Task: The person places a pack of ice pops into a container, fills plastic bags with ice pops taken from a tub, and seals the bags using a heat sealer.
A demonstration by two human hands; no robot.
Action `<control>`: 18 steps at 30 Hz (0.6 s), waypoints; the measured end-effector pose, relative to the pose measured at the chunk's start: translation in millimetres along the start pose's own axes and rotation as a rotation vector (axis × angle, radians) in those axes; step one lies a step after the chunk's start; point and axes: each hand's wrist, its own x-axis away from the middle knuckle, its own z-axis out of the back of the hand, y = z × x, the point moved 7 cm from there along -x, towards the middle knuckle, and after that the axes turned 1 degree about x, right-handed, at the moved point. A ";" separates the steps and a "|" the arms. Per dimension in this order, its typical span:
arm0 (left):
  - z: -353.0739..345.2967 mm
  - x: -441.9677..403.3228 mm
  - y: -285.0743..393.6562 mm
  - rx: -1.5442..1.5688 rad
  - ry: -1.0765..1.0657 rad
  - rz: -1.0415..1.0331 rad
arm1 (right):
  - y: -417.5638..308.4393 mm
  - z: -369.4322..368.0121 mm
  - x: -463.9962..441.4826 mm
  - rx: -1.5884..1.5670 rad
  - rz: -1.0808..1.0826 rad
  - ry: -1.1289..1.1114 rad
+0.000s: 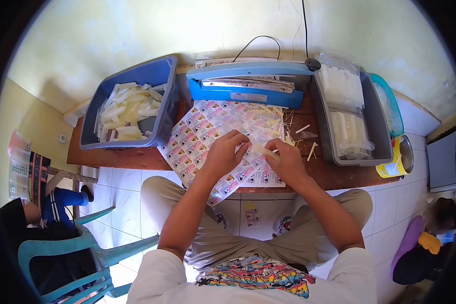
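My right hand (287,161) pinches a pale, translucent strip (263,150) that points toward my left hand. Fingers curled, my left hand (227,153) is closed close to the strip's other end, seemingly on a thin clear plastic edge too faint to make out. Beneath both hands lie printed label sheets (190,136), spread over the wooden table. Clear plastic and thin yellowish sticks (268,117) lie on the sheets just beyond my hands. Behind them stands a blue heat sealer (245,94) with a long light-blue arm.
At left, a grey-blue tub (169,109) holds many pale filled packets. A dark grey tub (334,154) at right holds bagged white pieces. Beside it are a teal basket (394,104) and a yellow tin (391,168). A green chair (61,247) and other people are at the sides.
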 end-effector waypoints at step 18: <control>-14.7 18.9 -8.6 0.034 -0.106 0.006 | 0.1 -31.8 1.3 -0.097 0.075 -0.019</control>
